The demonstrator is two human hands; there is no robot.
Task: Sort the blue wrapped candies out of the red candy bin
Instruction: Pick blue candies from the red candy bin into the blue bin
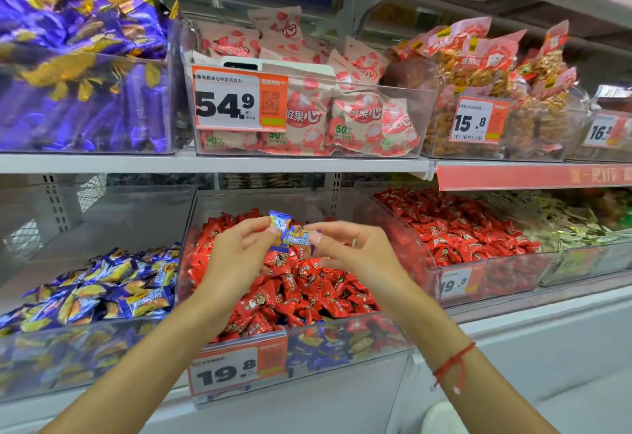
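While both hands, left hand and right hand, pinched blue candies mid-frame above the red bin, a firm grip seemed wise.

The blue wrapped candies were partly covered by the fingers of the left hand and the right hand, so how many were pinched there could not be told. Deeper candies in the red candy bin lay hidden under the top layer and both forearms. Blue wrappers behind the bin's clear front wall were blurred. The price label covered part of that wall, and its small print was unreadable. The purple packets at upper left were smeared and cut off by the edge. The rightmost price tag was cut off too.
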